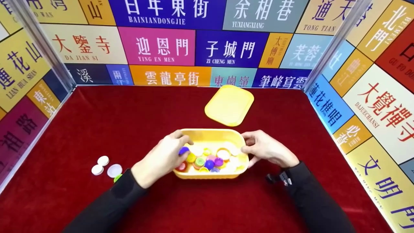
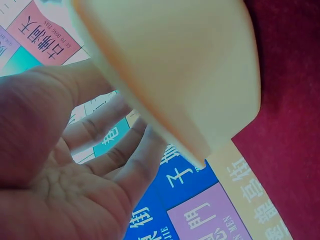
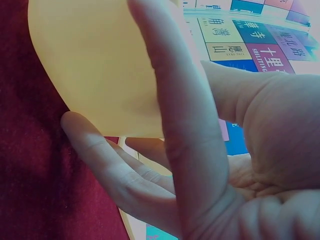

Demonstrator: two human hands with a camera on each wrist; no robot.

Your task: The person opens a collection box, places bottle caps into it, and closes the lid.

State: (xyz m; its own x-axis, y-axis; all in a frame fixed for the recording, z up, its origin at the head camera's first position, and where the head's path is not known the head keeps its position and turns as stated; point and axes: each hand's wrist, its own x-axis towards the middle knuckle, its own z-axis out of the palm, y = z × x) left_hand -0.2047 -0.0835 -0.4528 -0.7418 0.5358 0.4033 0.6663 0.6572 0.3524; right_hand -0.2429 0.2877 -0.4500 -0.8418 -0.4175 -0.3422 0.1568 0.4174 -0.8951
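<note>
A yellow plastic box point(image 1: 210, 176) stands on the red cloth, with several colourful bottle caps point(image 1: 200, 161) inside. My left hand point(image 1: 165, 155) reaches over its left rim, and a blue bottle cap point(image 1: 183, 150) shows between thumb and fingers. In the left wrist view the box wall point(image 2: 190, 60) hides those fingertips. At the right end, my right hand point(image 1: 265, 147) grips the box, thumb at the rim and other fingers along the outside. The right wrist view shows its fingers point(image 3: 185, 115) against the yellow outer wall point(image 3: 95, 65).
Behind the box lies a yellow lid point(image 1: 229, 105), flat on the cloth. To the left are two white caps point(image 1: 100, 165), a pale lilac cap point(image 1: 114, 170) and a green cap point(image 1: 117, 177), partly behind the left sleeve. Printed panels point(image 1: 161, 47) wall the table's back and sides.
</note>
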